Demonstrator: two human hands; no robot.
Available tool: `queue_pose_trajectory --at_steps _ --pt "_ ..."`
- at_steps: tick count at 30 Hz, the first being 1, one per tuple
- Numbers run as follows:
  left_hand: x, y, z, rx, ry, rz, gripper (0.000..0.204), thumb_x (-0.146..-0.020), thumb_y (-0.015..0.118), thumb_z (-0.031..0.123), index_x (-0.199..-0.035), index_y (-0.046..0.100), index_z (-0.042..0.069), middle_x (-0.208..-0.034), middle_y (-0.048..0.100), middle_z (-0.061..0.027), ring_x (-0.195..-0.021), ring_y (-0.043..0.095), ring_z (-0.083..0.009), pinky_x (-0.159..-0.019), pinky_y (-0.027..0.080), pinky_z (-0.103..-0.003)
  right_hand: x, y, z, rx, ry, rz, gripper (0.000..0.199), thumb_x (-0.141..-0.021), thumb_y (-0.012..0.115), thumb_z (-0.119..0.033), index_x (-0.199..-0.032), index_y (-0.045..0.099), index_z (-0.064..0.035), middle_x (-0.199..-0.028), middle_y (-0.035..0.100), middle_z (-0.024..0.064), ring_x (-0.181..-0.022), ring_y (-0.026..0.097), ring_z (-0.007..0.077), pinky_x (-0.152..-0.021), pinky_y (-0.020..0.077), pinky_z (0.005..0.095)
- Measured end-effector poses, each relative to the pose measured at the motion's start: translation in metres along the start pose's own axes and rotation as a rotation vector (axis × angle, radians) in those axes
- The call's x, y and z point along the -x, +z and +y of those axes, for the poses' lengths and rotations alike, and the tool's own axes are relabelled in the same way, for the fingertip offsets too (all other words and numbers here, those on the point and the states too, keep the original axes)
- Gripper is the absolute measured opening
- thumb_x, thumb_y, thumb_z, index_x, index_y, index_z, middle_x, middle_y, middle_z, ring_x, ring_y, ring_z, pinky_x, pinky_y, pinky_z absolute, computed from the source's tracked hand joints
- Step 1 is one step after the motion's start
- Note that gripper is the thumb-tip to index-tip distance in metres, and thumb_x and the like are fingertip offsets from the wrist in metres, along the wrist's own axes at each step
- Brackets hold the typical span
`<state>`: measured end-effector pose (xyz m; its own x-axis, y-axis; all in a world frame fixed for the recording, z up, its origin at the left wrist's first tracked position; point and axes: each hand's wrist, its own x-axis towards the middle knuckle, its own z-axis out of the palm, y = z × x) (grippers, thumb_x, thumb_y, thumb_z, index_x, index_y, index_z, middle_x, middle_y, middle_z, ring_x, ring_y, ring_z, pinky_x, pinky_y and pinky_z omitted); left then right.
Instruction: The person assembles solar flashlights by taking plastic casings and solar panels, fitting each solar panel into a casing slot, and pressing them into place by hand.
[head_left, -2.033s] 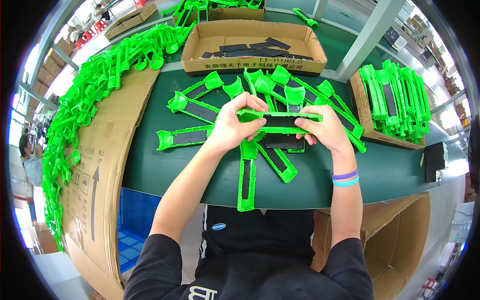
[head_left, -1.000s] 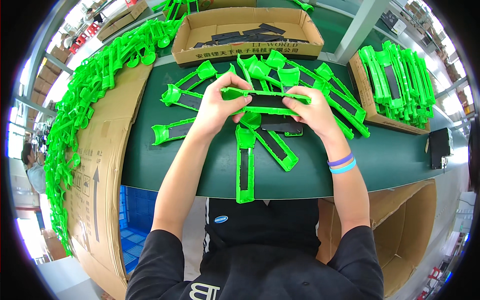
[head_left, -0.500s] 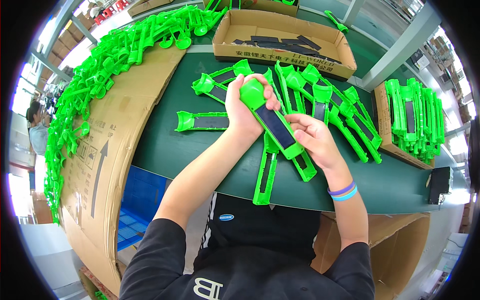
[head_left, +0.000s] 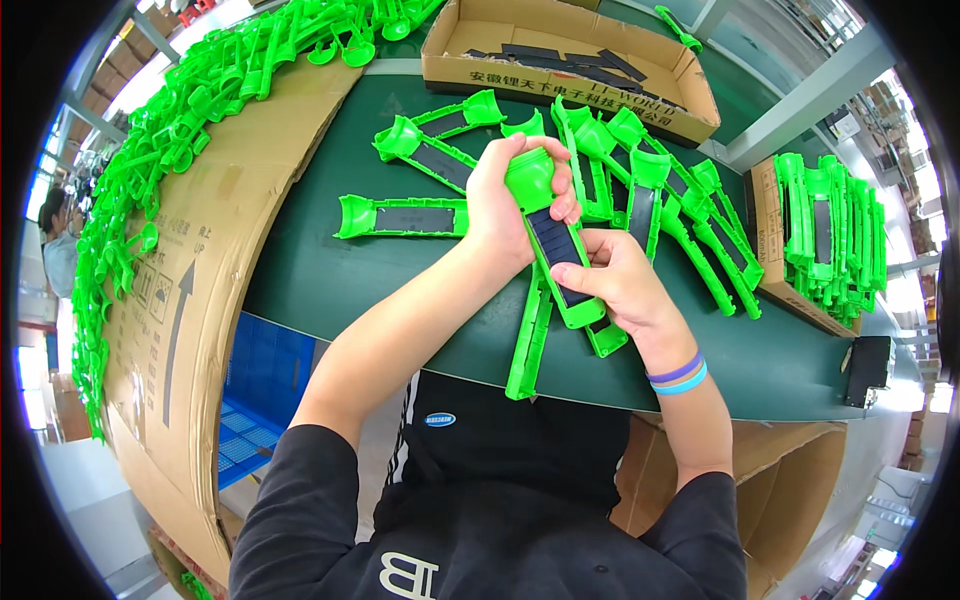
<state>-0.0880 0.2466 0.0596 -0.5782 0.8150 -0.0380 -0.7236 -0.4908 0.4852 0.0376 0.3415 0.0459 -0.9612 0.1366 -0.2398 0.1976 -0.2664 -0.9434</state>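
Note:
My left hand (head_left: 500, 205) is wrapped round the wide head of a green plastic flashlight shell (head_left: 530, 178), holding it tilted over the table. A black ribbed panel (head_left: 556, 240) lies in the long face of that shell. Lower down, my right hand (head_left: 628, 280) grips the narrow end, its thumb pressed on the panel and its fingers behind, partly hidden. More green shell halves lie around my hands, some with dark strips inside, such as the shell half (head_left: 405, 217) on the left and another (head_left: 527, 345) pointing toward me.
Loose black panels (head_left: 530, 52) lie in a shallow cardboard box (head_left: 570, 85) at the back of the green table (head_left: 400, 300). A carton (head_left: 815, 312) of stacked shells stands right, by a metal post (head_left: 815, 100). Left, green parts (head_left: 190, 130) are heaped on cardboard (head_left: 230, 190).
The held shell has turned more upright. My right thumb has moved from the shell's edge onto the black panel. The whole view has shifted slightly.

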Motion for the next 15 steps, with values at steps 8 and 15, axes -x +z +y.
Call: queue_pose_trajectory --at_steps 8,15 --pt "-0.010 -0.003 0.003 0.052 -0.037 0.071 0.031 -0.085 0.039 0.031 -0.080 0.051 0.002 -0.060 0.046 -0.0077 -0.047 0.041 -0.0180 -0.049 0.036 -0.033 -0.002 0.003 -0.003 -0.102 -0.001 -0.027 0.016 -0.078 0.069 -0.012 -0.086 0.060 0.0004 -0.076 0.059 0.0007 -0.064 0.054 0.0053 -0.058 0.0430 0.0208" --pt "-0.021 -0.019 0.023 -0.005 0.223 0.014 0.035 -0.085 0.039 0.036 -0.088 0.054 0.005 -0.066 0.046 -0.0072 -0.054 0.041 -0.0191 -0.057 0.037 -0.033 -0.001 -0.010 -0.008 0.108 -0.283 0.100 0.041 -0.084 0.063 -0.013 -0.120 0.050 0.0043 -0.097 0.059 0.0057 -0.083 0.055 0.0091 -0.073 0.0446 0.0224"
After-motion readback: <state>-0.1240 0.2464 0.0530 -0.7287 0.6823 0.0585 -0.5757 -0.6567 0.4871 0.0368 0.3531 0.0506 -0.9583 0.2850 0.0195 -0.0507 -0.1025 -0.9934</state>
